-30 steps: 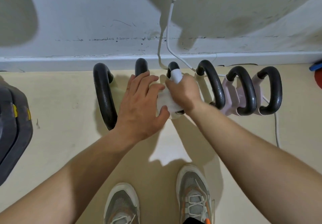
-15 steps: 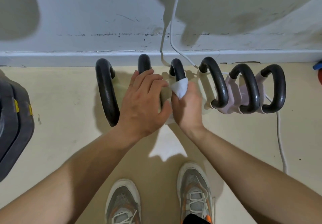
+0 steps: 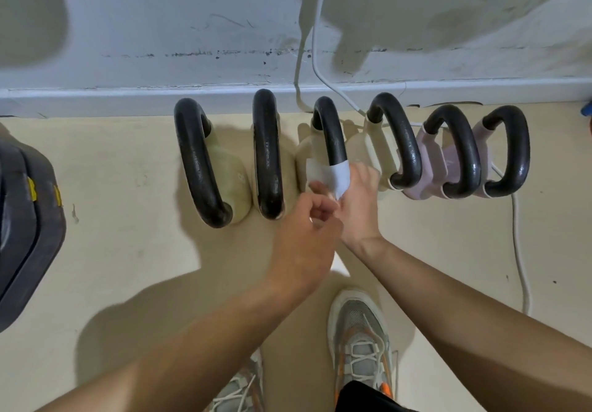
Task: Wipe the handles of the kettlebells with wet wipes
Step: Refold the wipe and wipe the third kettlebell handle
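Wet wipe wraps handle, gripped by right hand; left hand blurred.

A gym or workout room is indicated: six kettlebells are ranged on a beige floor along a scuffed white wall; black weight plates are stacked at left.

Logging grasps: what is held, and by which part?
Right hand pinches the white wet wipe by its loose lower end; it wraps the third black kettlebell handle. Left hand: cannot tell.
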Tool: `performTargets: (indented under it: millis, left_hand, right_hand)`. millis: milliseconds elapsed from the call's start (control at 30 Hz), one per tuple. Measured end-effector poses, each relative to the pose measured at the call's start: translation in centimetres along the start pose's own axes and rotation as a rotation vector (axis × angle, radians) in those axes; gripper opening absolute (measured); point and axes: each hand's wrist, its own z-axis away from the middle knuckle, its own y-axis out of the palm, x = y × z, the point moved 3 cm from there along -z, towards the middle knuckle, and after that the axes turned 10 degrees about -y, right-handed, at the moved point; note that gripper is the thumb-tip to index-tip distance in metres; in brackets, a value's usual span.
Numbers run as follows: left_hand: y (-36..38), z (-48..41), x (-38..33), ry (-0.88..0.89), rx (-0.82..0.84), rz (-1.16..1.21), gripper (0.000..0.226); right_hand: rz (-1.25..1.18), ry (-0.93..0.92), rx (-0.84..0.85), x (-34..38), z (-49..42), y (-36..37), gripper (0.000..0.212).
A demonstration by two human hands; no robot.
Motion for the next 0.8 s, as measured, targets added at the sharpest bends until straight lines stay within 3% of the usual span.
performTargets:
  millis: [67, 167, 267, 400, 467, 667, 800]
  left_hand:
    - [0.9, -1.2, 1.1, -0.272, 0.082, 0.109, 0.015]
    - [1.6, -2.8, 1.1, -0.238, 0.030, 0.120, 0.021]
    - [2.3, -3.2, 1.0, -0.167, -0.029, 0.090, 0.028]
    - [2.8, -1.9, 1.5, 0.075, -0.123, -0.115, 0.045]
    - [3.1, -1.4, 1.6, 0.160, -0.130, -0.110, 0.050]
    - [3.6, -2.4, 0.6, 0.148, -0.057, 0.011, 0.052]
    - [2.7, -4.6, -0.4, 0.130, -0.070, 0.013, 0.041]
  right_hand:
    - [0.136, -0.091, -0.015, -0.7, 0.6, -0.1, 0.040]
    - [0.255, -0.172, 0.010, -1.0, 1.3, -0.5, 0.037]
    - [0.228, -0.193, 0.065, -1.2, 1.8, -1.1, 0.036]
    - [-0.110, -0.035, 0.205, 0.1, 3.4, -2.4, 0.059]
    - [-0.273, 0.045, 0.213, 0.9, 4.0, -3.1, 0.060]
    - [-0.667, 0.086, 0.169, 2.4, 4.6, -5.3, 0.069]
    - [-1.046, 0.257, 0.104, 1.9, 3.3, -5.5, 0.069]
